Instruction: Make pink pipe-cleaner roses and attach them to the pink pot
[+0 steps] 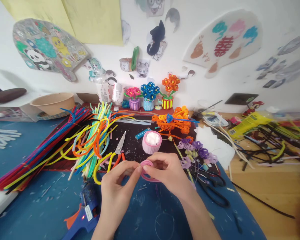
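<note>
Pink pipe-cleaner ring (147, 164) pinched from both sides by left hand (117, 188) and right hand (168, 174), fingers (134, 172) clamped on rim, probably so the coil holds its shape. Held low over desk (40, 206), pink pot (152, 142) just behind, scissors (119, 150) near left.

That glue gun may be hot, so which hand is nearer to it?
Left. The left hand is just right of the blue glue gun; the right hand lies farther right, both pinching the pink coil.

The cup (152, 142) stands behind the coil (147, 163), snips (120, 147) to its left.
</note>
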Demonstrator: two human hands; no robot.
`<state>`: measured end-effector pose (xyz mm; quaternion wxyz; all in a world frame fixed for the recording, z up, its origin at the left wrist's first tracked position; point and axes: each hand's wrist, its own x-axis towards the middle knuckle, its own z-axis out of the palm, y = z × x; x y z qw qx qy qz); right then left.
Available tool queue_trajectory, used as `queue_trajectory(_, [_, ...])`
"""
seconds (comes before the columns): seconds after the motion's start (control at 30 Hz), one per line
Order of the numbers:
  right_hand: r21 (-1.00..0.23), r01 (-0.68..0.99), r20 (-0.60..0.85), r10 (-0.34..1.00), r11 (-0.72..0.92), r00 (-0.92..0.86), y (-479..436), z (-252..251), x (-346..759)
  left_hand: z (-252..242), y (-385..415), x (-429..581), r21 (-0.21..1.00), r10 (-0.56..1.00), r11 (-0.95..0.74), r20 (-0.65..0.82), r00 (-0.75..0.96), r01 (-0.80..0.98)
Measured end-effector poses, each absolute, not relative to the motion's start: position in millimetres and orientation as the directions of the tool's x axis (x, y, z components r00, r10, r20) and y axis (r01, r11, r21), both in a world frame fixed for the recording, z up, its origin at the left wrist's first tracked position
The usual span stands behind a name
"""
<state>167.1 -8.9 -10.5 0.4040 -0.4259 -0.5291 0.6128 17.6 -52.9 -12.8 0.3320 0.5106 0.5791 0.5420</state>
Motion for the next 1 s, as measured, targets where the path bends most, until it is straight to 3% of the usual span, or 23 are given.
queue_trajectory(0.33, [-0.995, -0.026, -0.088, 0.943, -0.101, -0.320, -8, -12, 168, -12, -53, 17, 0.961, 0.955, -0.112, 0.175, -0.240, 0.252])
queue_trajectory(0.73, [-0.980, -0.047, -0.159, 0.898, -0.195, -0.411, -5, -9, 176, -17, -50, 17, 0.995, 0.966, -0.034, 0.056, -0.253, 0.092])
queue_trajectory(1.0, [-0.988, -0.047, -0.125, 0.937, -0.148, -0.327, -5, -9, 177, -18, -50, 14, 0.996, 0.955, -0.020, 0.045, -0.293, 0.090])
